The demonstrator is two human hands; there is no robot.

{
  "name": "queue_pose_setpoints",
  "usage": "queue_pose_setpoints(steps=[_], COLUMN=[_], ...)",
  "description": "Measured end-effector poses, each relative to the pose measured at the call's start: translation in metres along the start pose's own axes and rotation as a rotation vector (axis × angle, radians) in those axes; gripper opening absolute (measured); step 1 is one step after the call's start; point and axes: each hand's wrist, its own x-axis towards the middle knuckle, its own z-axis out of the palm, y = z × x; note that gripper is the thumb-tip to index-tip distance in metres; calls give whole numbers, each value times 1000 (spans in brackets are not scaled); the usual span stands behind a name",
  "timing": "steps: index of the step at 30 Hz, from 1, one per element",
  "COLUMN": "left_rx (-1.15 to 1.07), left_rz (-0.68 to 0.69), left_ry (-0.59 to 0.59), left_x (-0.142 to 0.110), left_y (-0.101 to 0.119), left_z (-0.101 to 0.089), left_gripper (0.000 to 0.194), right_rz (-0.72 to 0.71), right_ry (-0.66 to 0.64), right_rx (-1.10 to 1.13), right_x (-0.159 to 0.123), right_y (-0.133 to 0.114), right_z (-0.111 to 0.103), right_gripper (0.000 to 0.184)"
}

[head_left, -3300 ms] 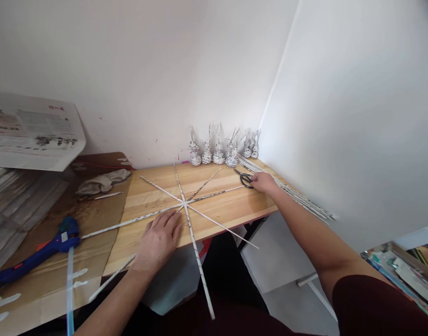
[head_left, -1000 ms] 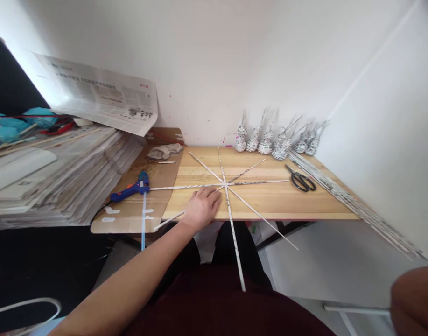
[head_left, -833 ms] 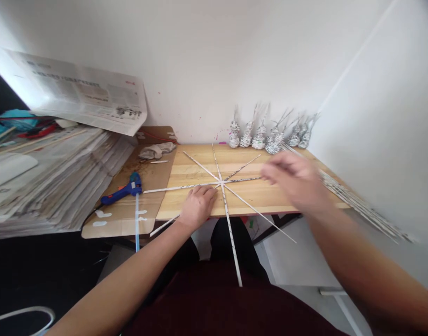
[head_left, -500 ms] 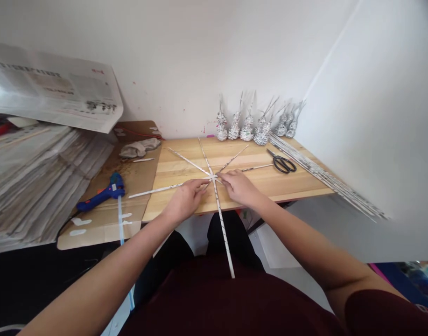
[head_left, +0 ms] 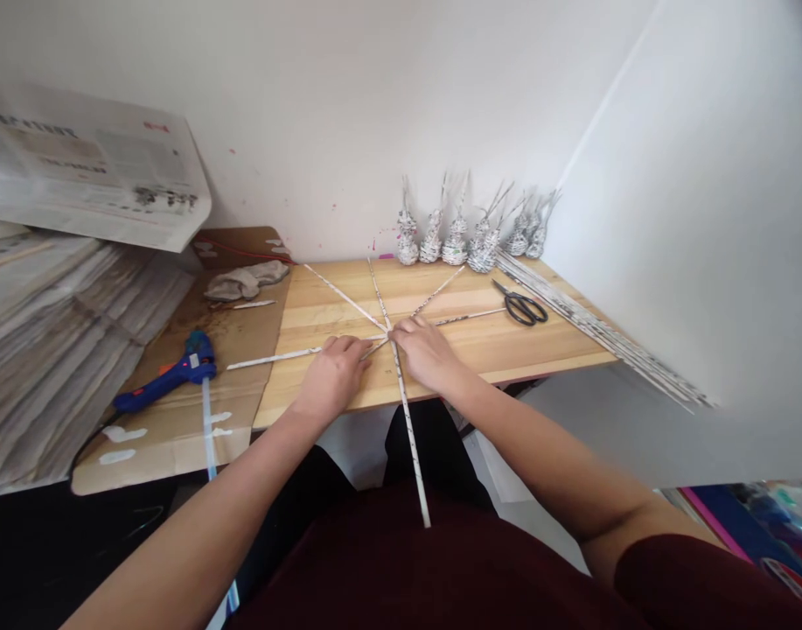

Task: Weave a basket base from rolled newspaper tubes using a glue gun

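Several rolled newspaper sticks (head_left: 407, 411) cross at one point in a star on the wooden board (head_left: 348, 284). One of them reaches over the near edge toward my body. My left hand (head_left: 333, 372) is curled round the sticks on the left of the crossing, its fingers closed on them. Right at the crossing lies my right hand (head_left: 427, 352), thumb and fingers pinched together on the sticks and covering part of the centre. Another stick (head_left: 275, 358) runs out left from under my left hand onto the cardboard.
A blue glue gun (head_left: 177, 372) rests on cardboard at the left, beside stacked newspapers (head_left: 79, 350) and a cloth glove (head_left: 247, 280). Black scissors (head_left: 522, 306) lie right, near a bundle of paper sticks (head_left: 597, 328). Several woven paper gourds (head_left: 454, 245) stand along the wall.
My right hand has shifted onto the crossing and covers more of it. My left hand stays close to the centre, its fingers more curled. The whole view has swung slightly.
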Motion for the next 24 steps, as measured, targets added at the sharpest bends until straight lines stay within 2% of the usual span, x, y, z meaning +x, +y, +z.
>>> queue_pose_setpoints(steps=[3, 6, 9, 11, 15, 19, 24], left_rx=[183, 318, 367, 373, 389, 349, 242], left_rz=[0, 14, 2, -24, -54, -59, -126], left_ry=[-79, -138, -91, -58, -48, -44, -54], left_x=[3, 9, 13, 12, -2, -16, -10], left_y=[6, 10, 5, -1, -11, -8, -1], left_z=[-9, -26, -41, -45, -35, -22, -18], left_gripper=[28, 28, 27, 29, 30, 28, 27], right_rz=[1, -2, 28, 37, 45, 2, -10], right_ry=[25, 72, 111, 69, 5, -35, -42], right_rx=[39, 104, 129, 117, 57, -19, -38], right_x=[-4, -4, 2, 7, 13, 11, 4], right_y=[3, 7, 6, 1, -11, -14, -9], right_z=[2, 0, -4, -5, -3, -2, -5], right_gripper=[44, 46, 46, 44, 49, 50, 46])
